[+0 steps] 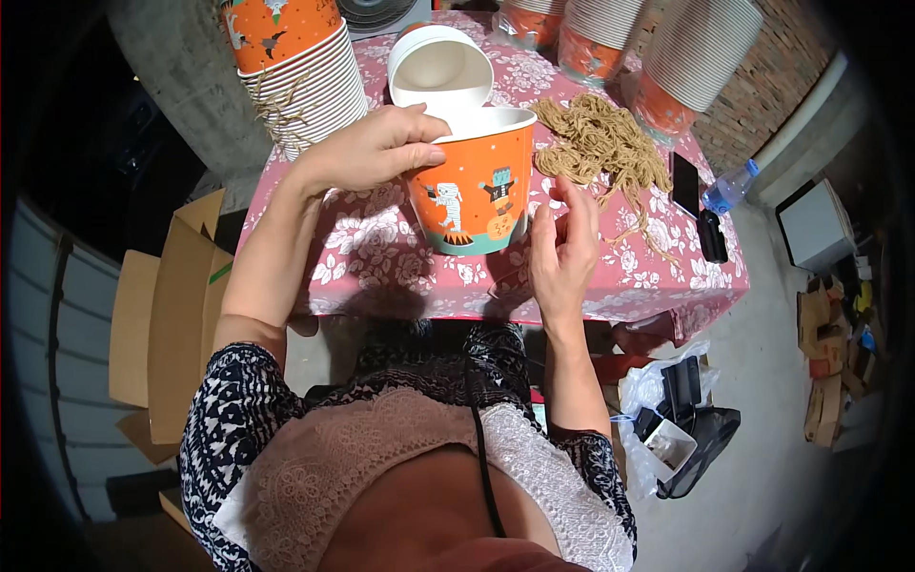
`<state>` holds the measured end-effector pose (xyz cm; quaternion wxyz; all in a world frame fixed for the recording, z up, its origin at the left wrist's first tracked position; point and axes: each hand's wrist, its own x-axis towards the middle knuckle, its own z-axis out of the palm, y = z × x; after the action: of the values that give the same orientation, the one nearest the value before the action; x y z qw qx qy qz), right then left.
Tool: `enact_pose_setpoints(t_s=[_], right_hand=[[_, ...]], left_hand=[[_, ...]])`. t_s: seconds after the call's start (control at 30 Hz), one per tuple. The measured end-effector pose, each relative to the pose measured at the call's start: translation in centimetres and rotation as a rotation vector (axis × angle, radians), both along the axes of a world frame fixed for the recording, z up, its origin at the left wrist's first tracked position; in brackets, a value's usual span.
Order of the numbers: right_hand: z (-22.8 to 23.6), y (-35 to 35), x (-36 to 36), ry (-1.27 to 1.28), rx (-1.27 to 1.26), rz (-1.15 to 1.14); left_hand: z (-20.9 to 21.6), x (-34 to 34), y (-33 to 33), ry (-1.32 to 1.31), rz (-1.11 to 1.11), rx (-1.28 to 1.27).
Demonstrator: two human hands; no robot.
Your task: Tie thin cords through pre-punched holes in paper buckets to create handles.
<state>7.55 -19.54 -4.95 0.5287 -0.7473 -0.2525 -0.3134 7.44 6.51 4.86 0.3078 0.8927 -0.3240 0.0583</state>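
An orange paper bucket (474, 157) with cartoon figures and a green base band stands upright or nearly so before me; I cannot tell if its base rests on the table. My left hand (376, 148) is closed on its left upper side, thumb along the outside wall, the other fingertips near the rim. To the right of the bucket, my right hand (567, 253) has its fingers up and apart, with nothing visible in it. Just beyond those fingers lies a loose heap of tan cord (600, 143). Behind the held bucket, another white-lined bucket (443, 71) lies on its side.
A tall stack of nested buckets (310, 91) with cords hanging out stands at the left. More wrapped stacks (701, 67) line the back right of the floral-covered table (629, 276). A phone (684, 184), a black object (711, 236) and a water bottle (730, 188) sit near the right edge.
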Motion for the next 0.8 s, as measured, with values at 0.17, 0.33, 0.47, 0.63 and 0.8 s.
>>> enact_pose_setpoints(t_s=[0.17, 0.33, 0.47, 0.63, 0.8], right_hand=[[0.8, 0.2, 0.2, 0.016, -0.003, 0.059], [3.1, 0.4, 1.6, -0.161, -0.113, 0.029], [5.4, 0.1, 3.0, -0.131, -0.259, 0.06], [2.9, -2.6, 6.6, 0.074, 0.041, 0.29], [1.5, -3.5, 7.4, 0.277, 0.221, 0.493]], left_hand=[[-0.4, 0.9, 0.0, 0.239, -0.058, -0.192], [0.0, 2.0, -1.1, 0.35, -0.125, -0.152], [1.8, 0.6, -3.6, 0.364, -0.097, -0.149], [1.2, 1.8, -1.6, 0.438, -0.092, -0.182], [-0.2, 1.4, -0.2, 0.346, 0.022, -0.264]])
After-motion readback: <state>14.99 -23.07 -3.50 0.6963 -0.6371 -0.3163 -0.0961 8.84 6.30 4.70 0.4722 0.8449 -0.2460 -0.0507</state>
